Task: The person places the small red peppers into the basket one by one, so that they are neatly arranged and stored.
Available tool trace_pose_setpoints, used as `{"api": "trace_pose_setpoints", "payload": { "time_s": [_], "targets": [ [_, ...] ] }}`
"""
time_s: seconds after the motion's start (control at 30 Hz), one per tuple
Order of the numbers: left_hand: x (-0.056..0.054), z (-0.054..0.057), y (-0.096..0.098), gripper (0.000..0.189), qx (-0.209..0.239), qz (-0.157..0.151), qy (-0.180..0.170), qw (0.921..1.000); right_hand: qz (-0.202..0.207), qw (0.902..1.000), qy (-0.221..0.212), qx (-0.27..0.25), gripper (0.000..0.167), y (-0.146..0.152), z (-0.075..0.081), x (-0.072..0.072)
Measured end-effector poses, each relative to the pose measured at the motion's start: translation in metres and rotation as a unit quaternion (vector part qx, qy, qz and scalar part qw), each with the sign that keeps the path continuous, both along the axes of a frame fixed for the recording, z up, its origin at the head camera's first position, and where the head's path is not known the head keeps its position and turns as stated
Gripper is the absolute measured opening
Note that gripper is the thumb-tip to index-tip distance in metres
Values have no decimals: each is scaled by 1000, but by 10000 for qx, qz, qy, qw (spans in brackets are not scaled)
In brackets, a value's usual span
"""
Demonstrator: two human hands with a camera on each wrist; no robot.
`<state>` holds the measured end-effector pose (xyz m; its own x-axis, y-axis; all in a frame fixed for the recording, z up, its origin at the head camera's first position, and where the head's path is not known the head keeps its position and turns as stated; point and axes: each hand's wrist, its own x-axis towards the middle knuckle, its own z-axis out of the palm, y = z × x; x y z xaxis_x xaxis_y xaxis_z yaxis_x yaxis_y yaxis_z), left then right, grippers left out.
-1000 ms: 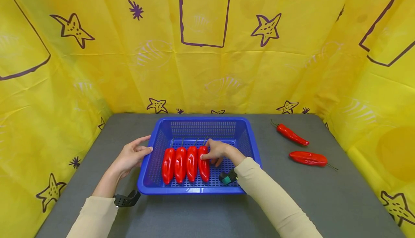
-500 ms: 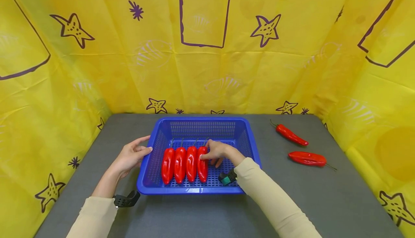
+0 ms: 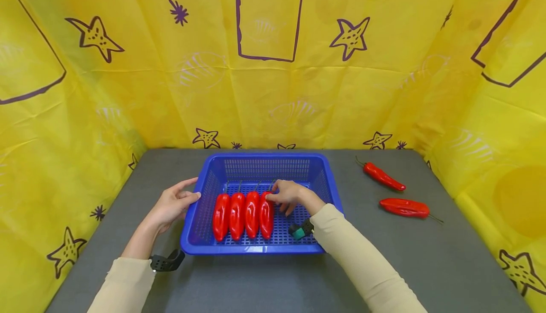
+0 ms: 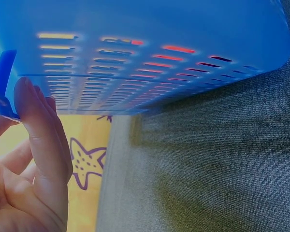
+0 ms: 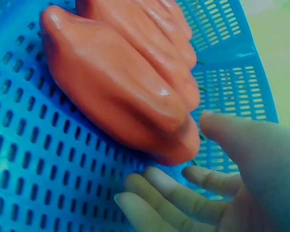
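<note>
Several glossy red peppers [image 3: 237,216] lie side by side, stems toward the back, in a blue mesh basket [image 3: 264,250]. At the basket's left side my left hand [image 3: 170,208] pinches the rim between thumb and fingers; the left wrist view shows this hand [image 4: 46,154] at the basket's slotted wall [image 4: 164,21]. My right hand [image 3: 294,194] is inside the basket, by the stem end of the rightmost pepper [image 3: 267,220]. In the right wrist view its fingers are loosely spread, the thumb [image 5: 232,130] close to this pepper [image 5: 106,82] and the fingers below it.
To the right of the basket, two more red peppers lie on the grey table [image 3: 256,287]: one farther back [image 3: 381,176], one nearer [image 3: 405,207]. A yellow patterned cloth [image 3: 264,99] encloses the table at the back and both sides.
My right hand has loosened from the rightmost pepper and lifted slightly toward its stem end. That pepper has shifted a little left, nearer the others. My left hand stays at the rim.
</note>
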<state>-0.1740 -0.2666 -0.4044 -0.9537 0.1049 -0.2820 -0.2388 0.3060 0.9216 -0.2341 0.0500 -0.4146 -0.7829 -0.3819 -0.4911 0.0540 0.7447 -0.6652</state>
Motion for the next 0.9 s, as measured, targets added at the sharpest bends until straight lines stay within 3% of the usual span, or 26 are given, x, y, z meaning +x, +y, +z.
{"api": "trace_pose_setpoints", "payload": {
  "time_s": [0.2, 0.47, 0.9],
  "targets": [
    [-1, 0, 1, 67, -27, -1, -10, 10000, -18, 9992, 373, 150, 42, 4, 11, -3],
    [-2, 1, 1, 68, -88, -22, 10, 10000, 291, 9938, 1049, 202, 42, 8, 26, -3],
    [0, 2, 0, 68, -29, -37, -4, 10000, 635, 9708, 2313, 59, 37, 13, 44, 0]
  ]
}}
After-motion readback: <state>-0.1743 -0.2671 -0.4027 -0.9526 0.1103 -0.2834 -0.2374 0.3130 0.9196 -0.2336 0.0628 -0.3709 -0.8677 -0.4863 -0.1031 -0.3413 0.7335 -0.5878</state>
